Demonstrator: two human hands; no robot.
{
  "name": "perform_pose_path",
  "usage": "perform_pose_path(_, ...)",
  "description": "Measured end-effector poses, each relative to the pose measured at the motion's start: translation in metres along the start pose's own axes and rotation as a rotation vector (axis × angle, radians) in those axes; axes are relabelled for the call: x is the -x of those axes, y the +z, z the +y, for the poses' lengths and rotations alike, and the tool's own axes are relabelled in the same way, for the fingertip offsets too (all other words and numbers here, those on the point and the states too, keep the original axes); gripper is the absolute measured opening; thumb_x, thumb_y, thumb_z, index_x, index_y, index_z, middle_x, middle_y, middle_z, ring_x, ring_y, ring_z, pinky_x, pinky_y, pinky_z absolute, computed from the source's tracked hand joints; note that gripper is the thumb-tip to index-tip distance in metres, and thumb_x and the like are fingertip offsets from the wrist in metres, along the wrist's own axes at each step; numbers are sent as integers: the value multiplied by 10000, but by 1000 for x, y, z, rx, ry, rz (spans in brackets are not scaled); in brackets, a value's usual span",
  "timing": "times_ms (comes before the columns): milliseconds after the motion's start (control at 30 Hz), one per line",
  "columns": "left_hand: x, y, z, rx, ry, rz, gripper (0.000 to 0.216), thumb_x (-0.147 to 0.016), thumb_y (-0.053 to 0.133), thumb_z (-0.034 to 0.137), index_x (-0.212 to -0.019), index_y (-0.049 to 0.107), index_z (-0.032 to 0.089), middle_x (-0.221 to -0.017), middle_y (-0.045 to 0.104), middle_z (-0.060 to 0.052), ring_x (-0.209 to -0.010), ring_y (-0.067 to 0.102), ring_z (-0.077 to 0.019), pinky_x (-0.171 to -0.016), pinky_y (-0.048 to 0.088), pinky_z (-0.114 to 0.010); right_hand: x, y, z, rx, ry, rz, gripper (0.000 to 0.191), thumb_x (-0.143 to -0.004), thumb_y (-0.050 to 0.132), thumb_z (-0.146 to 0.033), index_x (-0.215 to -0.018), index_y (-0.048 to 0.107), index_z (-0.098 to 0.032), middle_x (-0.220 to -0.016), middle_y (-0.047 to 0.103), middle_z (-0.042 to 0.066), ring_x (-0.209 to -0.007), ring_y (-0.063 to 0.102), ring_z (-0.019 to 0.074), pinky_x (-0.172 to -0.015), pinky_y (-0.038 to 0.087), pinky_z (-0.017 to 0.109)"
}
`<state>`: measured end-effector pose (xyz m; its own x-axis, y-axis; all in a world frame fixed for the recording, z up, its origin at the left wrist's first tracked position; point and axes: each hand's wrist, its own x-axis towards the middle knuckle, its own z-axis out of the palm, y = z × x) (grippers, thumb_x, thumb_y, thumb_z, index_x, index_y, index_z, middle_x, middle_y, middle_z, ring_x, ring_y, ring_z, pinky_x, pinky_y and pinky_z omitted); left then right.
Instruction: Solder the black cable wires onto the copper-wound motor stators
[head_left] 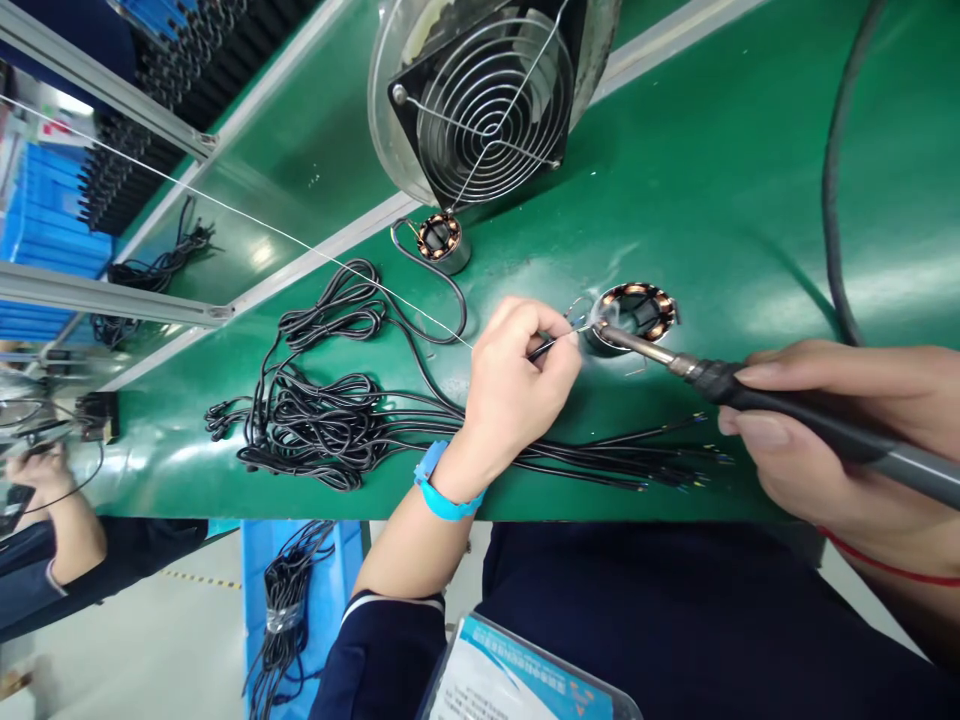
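My right hand (832, 440) grips a soldering iron (787, 408) by its black handle. The iron's tip meets the near-left rim of a motor stator (646, 312) with copper windings, and a little smoke rises there. Left of the stator, my left hand (517, 375) pinches a black cable (541, 349), with a thin wire reaching to the iron's tip. A fine pale strand (300, 242) runs from the upper left to this hand. Its fingers partly hide the cable. Many black cables (330, 420) lie beneath and left of that hand, their stripped ends (697, 470) to the right.
A fan with a wire guard (491, 130) stands at the back. Before it sits a second stator (442, 245) with a cable attached. A thick black cord (832, 200) hangs at right. A blue bin (345, 560) holds bundled cables below the bench. Another person's hand (45, 475) shows at far left.
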<state>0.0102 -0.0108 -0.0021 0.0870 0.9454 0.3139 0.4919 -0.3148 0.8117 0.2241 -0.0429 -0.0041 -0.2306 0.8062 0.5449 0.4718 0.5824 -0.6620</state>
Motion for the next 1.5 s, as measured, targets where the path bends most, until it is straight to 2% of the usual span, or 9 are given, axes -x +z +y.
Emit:
perform_pose_path(400, -1, 1, 1, 14, -18, 12, 161, -806, 575, 59, -725, 543, 194, -751, 562, 17, -658, 488, -93, -604, 422, -240, 2, -1, 0, -31, 33, -86, 129, -1010, 571, -355, -942, 600, -249, -677, 647, 6, -459, 583, 97, -378, 447, 196)
perform_pose_path(567, -1, 1, 2, 2, -26, -1, 162, -805, 573, 63, -722, 536, 198, -749, 564, 14, -663, 489, -100, -604, 422, -247, -1, -1, 1, -46, -11, 0, 52, -933, 660, -231, -898, 622, -232, -654, 631, -2, -456, 572, 91, -385, 435, 186)
perform_pose_path(733, -1, 1, 3, -44, -57, -20, 158, -814, 572, 73, -728, 534, 201, -753, 566, 9, -660, 479, -105, -597, 416, -248, -4, -1, 1, -60, -20, -70, 61, -947, 637, -235, -887, 620, -234, -659, 644, -2, -452, 575, 86, -389, 432, 174)
perform_pose_path(900, -1, 0, 3, -40, -26, -13, 157, -813, 572, 75, -728, 531, 201, -747, 563, 13, -655, 480, -101, -614, 431, -246, -5, -3, 0, -36, 32, -11, 55, -916, 679, -236, -923, 626, -223, -668, 605, -4, -465, 540, 82, -393, 415, 202)
perform_pose_path(967, -2, 0, 3, -36, -19, -9, 156, -813, 575, 77, -728, 531, 201, -743, 561, 15, -657, 485, -102, -623, 437, -248, -9, -3, 0, 21, 15, -33, 125, -923, 692, -272, -1015, 635, -209, -756, 669, 28, -524, 591, 100, -449, 476, 221)
perform_pose_path(1067, -2, 0, 3, -20, -2, 1, 158, -812, 577, 69, -727, 539, 196, -743, 557, 15, -663, 493, -100, -632, 440, -249, -22, -2, -6, 117, 17, -74, 233, -989, 632, -320, -1187, 648, -198, -1042, 750, 77, -832, 733, 161, -719, 611, 263)
perform_pose_path(1167, -2, -1, 3, -27, 10, 3, 156, -815, 580, 69, -732, 542, 196, -745, 557, 14, -668, 497, -103, -634, 439, -251, -36, 3, -16, 157, 96, -41, 318, -1011, 616, -310, -1323, 636, -247, -1239, 719, 25, -1079, 715, 172, -926, 604, 262)
perform_pose_path(1333, -3, -2, 4, -57, 14, -9, 159, -815, 575, 70, -736, 532, 200, -755, 566, 7, -679, 501, -109, -620, 432, -249, -43, 18, -11, 126, 114, -21, 364, -1019, 594, -306, -1382, 589, -278, -1153, 746, -11, -947, 730, 146, -801, 603, 252)
perform_pose_path(1500, -2, -2, 5, -74, -9, -23, 152, -816, 567, 77, -739, 530, 203, -761, 575, 6, -672, 495, -109, -612, 428, -249, -32, 31, 4, 80, 32, -33, 532, -976, 619, -305, -1480, 453, -285, -1163, 740, 24, -1135, 670, 248, -966, 536, 421)
